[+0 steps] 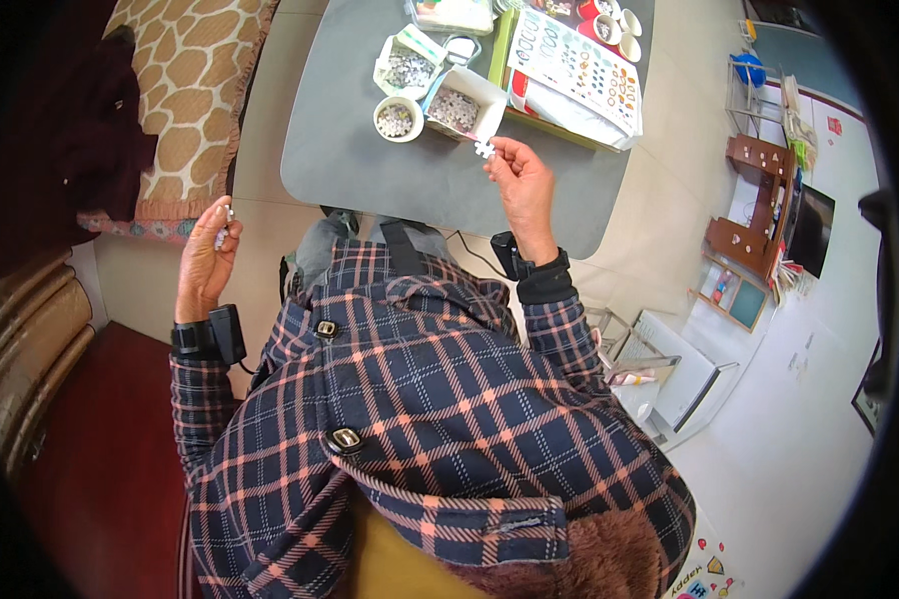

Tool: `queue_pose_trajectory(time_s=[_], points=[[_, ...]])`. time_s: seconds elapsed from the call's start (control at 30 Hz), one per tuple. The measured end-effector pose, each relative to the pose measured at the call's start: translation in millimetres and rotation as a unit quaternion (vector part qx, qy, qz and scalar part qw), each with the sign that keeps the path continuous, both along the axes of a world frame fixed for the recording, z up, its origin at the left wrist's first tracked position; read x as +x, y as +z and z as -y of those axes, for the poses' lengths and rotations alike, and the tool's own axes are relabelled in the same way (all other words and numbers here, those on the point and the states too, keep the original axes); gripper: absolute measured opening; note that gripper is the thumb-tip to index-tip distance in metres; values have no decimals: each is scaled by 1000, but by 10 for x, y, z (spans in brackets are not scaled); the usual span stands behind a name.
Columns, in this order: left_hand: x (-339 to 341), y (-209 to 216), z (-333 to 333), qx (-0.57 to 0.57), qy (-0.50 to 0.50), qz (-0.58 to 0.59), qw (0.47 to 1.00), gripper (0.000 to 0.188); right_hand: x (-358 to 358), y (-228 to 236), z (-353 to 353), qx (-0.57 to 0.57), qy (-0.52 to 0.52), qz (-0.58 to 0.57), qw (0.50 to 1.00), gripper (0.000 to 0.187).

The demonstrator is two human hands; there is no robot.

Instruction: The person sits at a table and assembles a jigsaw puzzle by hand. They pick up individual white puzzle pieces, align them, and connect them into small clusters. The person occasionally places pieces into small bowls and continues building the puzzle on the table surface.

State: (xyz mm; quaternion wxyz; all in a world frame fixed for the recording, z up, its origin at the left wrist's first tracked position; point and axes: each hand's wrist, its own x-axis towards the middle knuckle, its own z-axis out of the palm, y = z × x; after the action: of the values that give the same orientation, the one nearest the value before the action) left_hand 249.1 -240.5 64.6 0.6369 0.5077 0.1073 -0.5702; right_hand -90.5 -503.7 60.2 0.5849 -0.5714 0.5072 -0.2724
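Right hand (pixel 524 190) above the desk (pixel 355 165), toward its near right corner — fingers pinching a white piece (pixel 484 149) by a box (pixel 486 97); left hand (pixel 204 264) past the left edge — fingers curled round small pieces (pixel 221 239)

You have a little white piece (pixel 484 149) at the fingertips of your right hand (pixel 524 190). It has knobby edges, like a puzzle bit, and it is just by the near side of an open white box (pixel 490 98). Far to the left, your left hand (pixel 208 258) pinches some small pale bits (pixel 221 238). They bunch by your fingers, too tiny to count.
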Motion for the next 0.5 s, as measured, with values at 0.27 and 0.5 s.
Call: queue_pose_trajectory(time_s=[0.27, 0.5], points=[[-105, 96, -29, 40, -38, 6, 998, 32, -286, -143, -60, 10, -47, 3, 999, 21], [-362, 219, -204, 38, -9, 23, 999, 40, -376, -217, -49, -105, -2, -81, 991, 21]])
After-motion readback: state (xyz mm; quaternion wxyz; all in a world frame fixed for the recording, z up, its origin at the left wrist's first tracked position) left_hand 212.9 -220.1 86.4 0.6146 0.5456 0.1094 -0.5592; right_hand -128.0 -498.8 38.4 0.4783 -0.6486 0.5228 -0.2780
